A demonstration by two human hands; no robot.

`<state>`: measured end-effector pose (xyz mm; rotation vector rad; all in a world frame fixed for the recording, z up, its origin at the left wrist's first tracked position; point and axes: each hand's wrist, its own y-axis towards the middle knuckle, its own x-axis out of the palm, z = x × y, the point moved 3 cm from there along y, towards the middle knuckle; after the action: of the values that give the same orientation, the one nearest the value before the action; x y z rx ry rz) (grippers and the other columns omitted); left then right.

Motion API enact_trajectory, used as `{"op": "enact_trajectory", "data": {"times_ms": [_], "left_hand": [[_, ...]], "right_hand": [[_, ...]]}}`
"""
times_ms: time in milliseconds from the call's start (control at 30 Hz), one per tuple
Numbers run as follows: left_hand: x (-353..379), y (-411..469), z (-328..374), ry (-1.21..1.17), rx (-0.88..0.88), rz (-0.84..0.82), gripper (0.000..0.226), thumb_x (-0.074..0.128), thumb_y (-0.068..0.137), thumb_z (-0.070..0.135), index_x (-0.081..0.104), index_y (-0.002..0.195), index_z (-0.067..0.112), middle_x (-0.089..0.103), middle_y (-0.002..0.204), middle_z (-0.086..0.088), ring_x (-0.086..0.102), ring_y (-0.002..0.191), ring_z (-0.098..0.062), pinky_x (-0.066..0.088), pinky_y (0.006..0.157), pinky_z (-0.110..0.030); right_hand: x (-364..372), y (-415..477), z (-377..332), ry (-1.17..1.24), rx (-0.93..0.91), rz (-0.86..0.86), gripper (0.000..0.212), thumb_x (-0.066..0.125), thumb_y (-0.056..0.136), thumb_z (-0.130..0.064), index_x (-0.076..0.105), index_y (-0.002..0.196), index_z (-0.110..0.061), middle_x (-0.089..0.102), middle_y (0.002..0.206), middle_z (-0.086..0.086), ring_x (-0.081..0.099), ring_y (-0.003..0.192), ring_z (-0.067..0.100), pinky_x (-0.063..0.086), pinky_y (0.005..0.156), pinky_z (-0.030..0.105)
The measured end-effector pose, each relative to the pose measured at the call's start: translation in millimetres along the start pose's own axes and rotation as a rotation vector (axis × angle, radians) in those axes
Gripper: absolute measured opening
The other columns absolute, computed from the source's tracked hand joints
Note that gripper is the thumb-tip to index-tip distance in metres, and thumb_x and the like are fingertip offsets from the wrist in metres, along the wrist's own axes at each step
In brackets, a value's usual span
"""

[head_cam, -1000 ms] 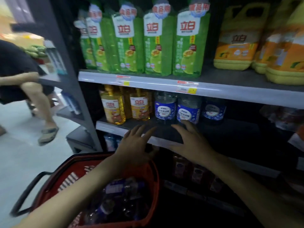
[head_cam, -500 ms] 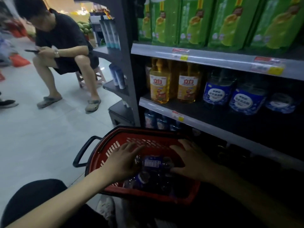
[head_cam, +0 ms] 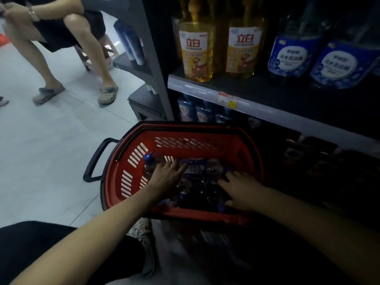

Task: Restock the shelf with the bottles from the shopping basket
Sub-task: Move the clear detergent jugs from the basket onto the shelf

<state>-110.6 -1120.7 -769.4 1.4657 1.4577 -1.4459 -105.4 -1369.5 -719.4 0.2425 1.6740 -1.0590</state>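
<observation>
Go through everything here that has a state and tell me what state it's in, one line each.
Red shopping basket: on the floor, still holding bottles.
Blue-capped bottle: lying on its side in the basket.
Left hand: open, fingers spread on the bottles.
Right hand: open, resting on the bottles; no grip visible.
Yellow bottles: upright on the shelf.
Blue-labelled bottles: upright on the shelf.

Shelf point(head_cam: 255, 87) bearing yellow bottles point(head_cam: 197, 50), blue-labelled bottles point(head_cam: 294, 56)
</observation>
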Motion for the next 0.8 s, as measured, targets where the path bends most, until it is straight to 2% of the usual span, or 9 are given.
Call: {"op": "enact_trajectory", "data": {"times_ms": [133, 267, 400, 500, 633, 800], "left_hand": [[13.0, 17.9, -0.7, 0.0, -0.043, -0.013, 0.102, 0.068, 0.083, 0.059, 0.014, 0.161, 0.021, 0.041, 0.151, -0.016, 0.05, 0.128, -0.036, 0.049, 0.096, -0.048], [18.7, 36.6, 2.2, 0.007, -0.062, -0.025, 0.107, 0.075, 0.08, 0.055, 0.016, 0.161, 0.018, 0.036, 0.154, -0.016, 0.044, 0.135, -0.035, 0.045, 0.105, -0.052], [24.8, 52.6, 6.5, -0.06, -0.051, -0.009, 0.101, 0.071, 0.081, 0.056, 0.021, 0.159, 0.015, 0.036, 0.157, -0.015, 0.042, 0.14, -0.036, 0.041, 0.111, -0.054], [28.7, 60.6, 11.9, -0.116, -0.022, 0.02, 0.094, 0.07, 0.086, 0.052, 0.024, 0.158, 0.014, 0.039, 0.157, -0.013, 0.044, 0.14, -0.034, 0.039, 0.113, -0.051], [28.5, 69.3, 14.3, -0.152, -0.025, 0.048, 0.088, 0.071, 0.083, 0.053, 0.032, 0.155, 0.02, 0.049, 0.149, -0.01, 0.05, 0.133, -0.031, 0.04, 0.111, -0.049], [19.6, 67.8, 6.1, -0.065, 0.033, 0.061, 0.086, 0.071, 0.081, 0.059, 0.041, 0.151, 0.019, 0.048, 0.146, -0.008, 0.048, 0.131, -0.03, 0.039, 0.11, -0.049]], "right_hand": [[14.1, 2.2, -4.0, -0.025, -0.012, -0.017, 0.061, 0.061, 0.093, -0.049, 0.043, 0.142, -0.019, 0.042, 0.144, 0.016, 0.045, 0.13, 0.036, 0.042, 0.106, 0.045], [21.6, 2.1, -5.8, -0.018, -0.027, -0.022, 0.051, 0.057, 0.095, -0.048, 0.049, 0.136, -0.019, 0.045, 0.14, 0.014, 0.048, 0.125, 0.033, 0.044, 0.101, 0.043], [24.2, 0.5, -2.9, 0.004, -0.015, 0.001, 0.047, 0.054, 0.097, -0.047, 0.05, 0.135, -0.019, 0.046, 0.139, 0.012, 0.049, 0.124, 0.032, 0.044, 0.098, 0.04], [26.5, -1.1, 0.0, 0.046, -0.009, 0.008, 0.043, 0.049, 0.1, -0.045, 0.051, 0.133, -0.018, 0.047, 0.136, 0.012, 0.051, 0.122, 0.031, 0.044, 0.094, 0.038], [26.7, -4.5, 2.7, 0.077, -0.025, 0.029, 0.04, 0.047, 0.1, -0.045, 0.052, 0.13, -0.019, 0.05, 0.132, 0.01, 0.053, 0.118, 0.03, 0.046, 0.092, 0.038], [25.4, -6.9, 4.9, 0.084, -0.043, 0.018, 0.039, 0.047, 0.1, -0.046, 0.053, 0.128, -0.02, 0.051, 0.129, 0.009, 0.054, 0.116, 0.029, 0.048, 0.094, 0.04]]}}
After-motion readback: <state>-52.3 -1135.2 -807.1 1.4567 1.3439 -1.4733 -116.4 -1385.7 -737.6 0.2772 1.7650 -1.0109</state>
